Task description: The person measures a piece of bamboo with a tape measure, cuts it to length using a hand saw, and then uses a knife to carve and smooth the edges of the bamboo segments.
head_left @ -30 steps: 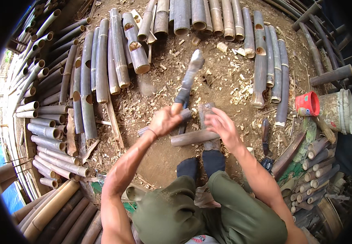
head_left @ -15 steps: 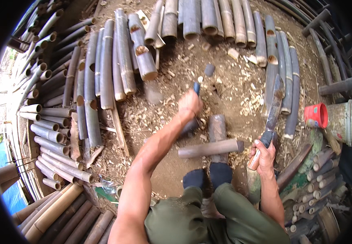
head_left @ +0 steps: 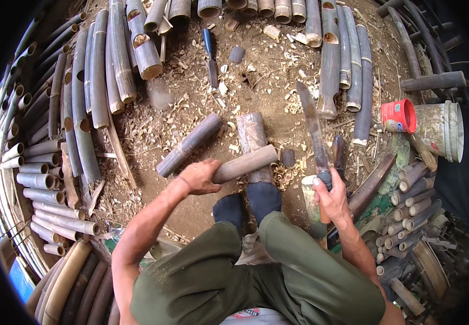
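My left hand (head_left: pixel 200 176) is closed round the left end of a short, smooth bamboo tube (head_left: pixel 247 163). That tube lies crosswise over a thicker round wooden block (head_left: pixel 251 130) on the ground in front of my feet. In my right hand (head_left: pixel 332 197) is a machete (head_left: pixel 313 122), gripped by its handle, its long rust-stained blade pointing up and away from me. A blue-handled chisel (head_left: pixel 209 57) lies on the dirt farther off, untouched. Left of the block rests a darker bamboo piece (head_left: pixel 189 145), apart from my left hand.
Long bamboo poles (head_left: pixel 120 59), some with cut notches, fan around the far side. Stacked tubes (head_left: pixel 63 211) fill the left, more sit at lower right. A red container (head_left: pixel 399 116) and a whitish bucket (head_left: pixel 439 130) stand at right. Wood chips litter the ground.
My left hand has let go of the blue-handled chisel, come back toward me and taken hold of the short bamboo tube. My right hand still holds the machete. The whole view has shifted.
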### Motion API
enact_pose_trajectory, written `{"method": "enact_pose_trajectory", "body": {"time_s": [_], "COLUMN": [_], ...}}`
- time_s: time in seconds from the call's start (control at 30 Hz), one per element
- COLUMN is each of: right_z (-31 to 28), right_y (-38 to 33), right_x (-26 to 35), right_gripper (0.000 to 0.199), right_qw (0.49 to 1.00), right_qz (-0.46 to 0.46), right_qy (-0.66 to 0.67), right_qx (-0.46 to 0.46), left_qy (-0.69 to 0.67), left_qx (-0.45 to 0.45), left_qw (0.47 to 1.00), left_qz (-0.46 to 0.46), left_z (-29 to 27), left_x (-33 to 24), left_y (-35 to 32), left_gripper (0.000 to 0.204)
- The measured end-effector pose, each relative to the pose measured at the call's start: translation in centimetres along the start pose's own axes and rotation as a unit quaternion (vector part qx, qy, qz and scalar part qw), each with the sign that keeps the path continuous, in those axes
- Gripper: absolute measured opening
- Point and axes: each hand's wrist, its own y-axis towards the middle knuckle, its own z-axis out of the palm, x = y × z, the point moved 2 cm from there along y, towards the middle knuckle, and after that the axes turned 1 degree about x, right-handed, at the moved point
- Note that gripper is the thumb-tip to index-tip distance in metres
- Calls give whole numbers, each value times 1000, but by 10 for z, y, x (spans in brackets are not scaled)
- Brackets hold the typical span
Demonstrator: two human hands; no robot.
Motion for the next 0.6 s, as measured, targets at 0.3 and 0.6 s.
{"method": "enact_pose_trajectory", "body": {"time_s": [0.3, 0.6], "right_z": [16, 9], "right_y": [11, 8], "right_x": [-23, -28], "right_gripper": [44, 39], "right_qw": [997, 999], "right_qz": [12, 14], "right_qy": [-71, -36], "right_qx": [34, 16], "left_qy": [-155, -303], "left_qx": [25, -318], "left_qw": [984, 868], "left_qz": [-79, -233], "left_z": [-47, -6], "left_x": [39, 47], "left_y": [-62, -92], "left_gripper": [85, 78]}}
